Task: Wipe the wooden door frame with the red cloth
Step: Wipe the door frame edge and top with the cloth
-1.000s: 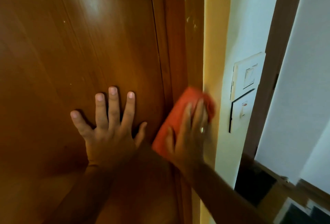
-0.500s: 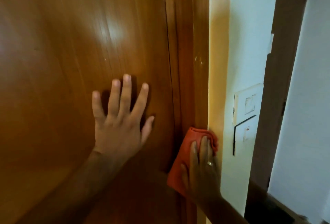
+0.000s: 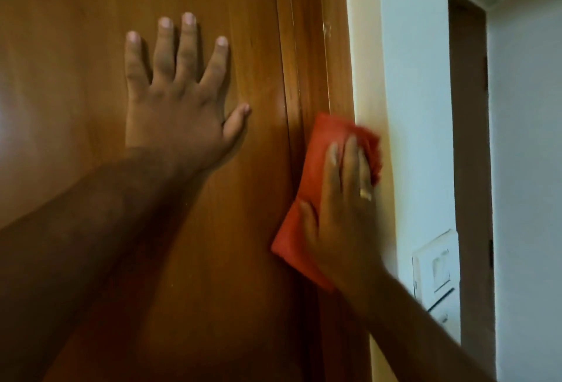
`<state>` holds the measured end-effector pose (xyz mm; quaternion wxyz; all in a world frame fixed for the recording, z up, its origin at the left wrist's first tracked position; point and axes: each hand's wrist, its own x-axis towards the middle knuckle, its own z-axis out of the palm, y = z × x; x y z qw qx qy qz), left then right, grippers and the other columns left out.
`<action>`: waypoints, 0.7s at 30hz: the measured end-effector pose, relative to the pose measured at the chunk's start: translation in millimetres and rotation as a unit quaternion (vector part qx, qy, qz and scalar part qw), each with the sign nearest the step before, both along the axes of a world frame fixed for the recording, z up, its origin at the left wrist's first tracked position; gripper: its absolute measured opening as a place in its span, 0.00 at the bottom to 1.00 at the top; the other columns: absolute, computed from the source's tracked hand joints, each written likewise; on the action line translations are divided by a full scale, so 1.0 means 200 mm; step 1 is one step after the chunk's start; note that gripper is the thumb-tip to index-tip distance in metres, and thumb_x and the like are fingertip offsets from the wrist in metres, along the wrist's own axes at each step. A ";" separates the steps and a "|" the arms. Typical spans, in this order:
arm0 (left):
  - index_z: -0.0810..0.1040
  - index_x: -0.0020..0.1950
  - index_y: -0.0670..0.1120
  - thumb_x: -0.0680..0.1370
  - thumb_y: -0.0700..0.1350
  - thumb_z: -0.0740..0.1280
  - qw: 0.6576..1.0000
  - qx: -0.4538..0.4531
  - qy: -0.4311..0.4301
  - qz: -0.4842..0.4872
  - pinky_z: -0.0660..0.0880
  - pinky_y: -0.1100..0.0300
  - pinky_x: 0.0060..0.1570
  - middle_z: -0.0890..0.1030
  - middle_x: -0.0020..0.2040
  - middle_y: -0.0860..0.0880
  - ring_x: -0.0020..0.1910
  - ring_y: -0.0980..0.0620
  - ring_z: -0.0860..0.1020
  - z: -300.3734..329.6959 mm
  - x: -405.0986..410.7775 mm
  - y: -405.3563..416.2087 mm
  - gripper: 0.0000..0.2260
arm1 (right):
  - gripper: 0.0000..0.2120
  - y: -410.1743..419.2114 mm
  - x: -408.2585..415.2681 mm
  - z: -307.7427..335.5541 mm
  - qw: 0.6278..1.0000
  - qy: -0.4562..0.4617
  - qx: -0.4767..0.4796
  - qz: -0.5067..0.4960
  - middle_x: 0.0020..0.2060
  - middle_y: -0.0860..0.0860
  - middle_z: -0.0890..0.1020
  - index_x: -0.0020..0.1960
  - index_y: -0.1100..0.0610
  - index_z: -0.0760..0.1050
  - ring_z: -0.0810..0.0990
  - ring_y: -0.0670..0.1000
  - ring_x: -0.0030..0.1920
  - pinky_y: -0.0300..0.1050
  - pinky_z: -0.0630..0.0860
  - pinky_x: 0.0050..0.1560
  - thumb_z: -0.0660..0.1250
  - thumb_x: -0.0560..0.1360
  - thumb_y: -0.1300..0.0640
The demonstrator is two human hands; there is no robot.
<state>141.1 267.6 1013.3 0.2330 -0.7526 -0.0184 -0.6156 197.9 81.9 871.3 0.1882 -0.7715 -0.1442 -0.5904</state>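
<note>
Two bare hands are up on the wood. The left hand (image 3: 173, 120) lies flat on the brown door (image 3: 76, 46), with all its fingers (image 3: 185, 46) spread wide apart and straight, and it holds nothing. Its thumb sticks out toward the door frame (image 3: 316, 56), which runs up and down just past the thumb tip. The right hand (image 3: 343, 214) is pressed flat on the red cloth (image 3: 313, 174), with its fingers close together and pointing up. A ring (image 3: 365, 193) sits on one of them. The red cloth is squashed between this hand and the door frame, and it sticks out above the fingertips and beside the thumb. On the other side of the fingers is a pale wall (image 3: 410, 107), with a white switch (image 3: 436, 272) lower down near the wrist
</note>
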 end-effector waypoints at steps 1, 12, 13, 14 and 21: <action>0.51 0.81 0.46 0.79 0.67 0.47 1.000 0.001 0.000 -0.002 0.48 0.31 0.74 0.50 0.81 0.36 0.79 0.35 0.49 0.00 0.00 0.00 0.36 | 0.37 -0.01 0.00 -0.14 1.000 0.011 0.003 0.006 0.76 0.65 0.58 0.77 0.61 0.52 0.61 0.66 0.74 0.59 0.65 0.68 0.62 0.76 0.45; 0.50 0.81 0.46 0.79 0.66 0.47 1.000 -0.012 0.014 0.009 0.48 0.30 0.73 0.49 0.81 0.36 0.79 0.35 0.48 0.01 0.00 -0.01 0.37 | 0.30 -0.06 0.03 0.12 0.997 -0.048 -0.053 0.028 0.76 0.66 0.57 0.77 0.62 0.56 0.60 0.66 0.74 0.58 0.62 0.69 0.55 0.80 0.48; 0.50 0.81 0.47 0.79 0.66 0.48 1.000 -0.014 0.015 0.008 0.48 0.30 0.73 0.49 0.81 0.36 0.79 0.35 0.48 0.01 -0.01 -0.01 0.37 | 0.31 -0.05 0.05 0.31 0.997 -0.061 -0.052 0.012 0.77 0.65 0.57 0.78 0.62 0.55 0.59 0.66 0.75 0.57 0.61 0.70 0.57 0.80 0.50; 0.51 0.81 0.47 0.79 0.66 0.48 1.000 -0.016 0.018 0.006 0.47 0.31 0.74 0.49 0.81 0.36 0.79 0.35 0.48 0.00 -0.01 -0.01 0.36 | 0.32 -0.05 0.06 0.49 0.997 -0.066 -0.047 0.003 0.77 0.65 0.55 0.78 0.61 0.53 0.57 0.65 0.76 0.57 0.61 0.71 0.58 0.80 0.51; 0.52 0.81 0.48 0.78 0.67 0.49 0.999 -0.025 0.020 0.004 0.48 0.32 0.74 0.51 0.81 0.37 0.80 0.37 0.49 0.00 -0.02 -0.01 0.36 | 0.39 -0.02 0.03 1.26 0.998 -0.050 -0.033 0.003 0.79 0.61 0.44 0.79 0.57 0.43 0.45 0.63 0.78 0.57 0.55 0.74 0.63 0.79 0.52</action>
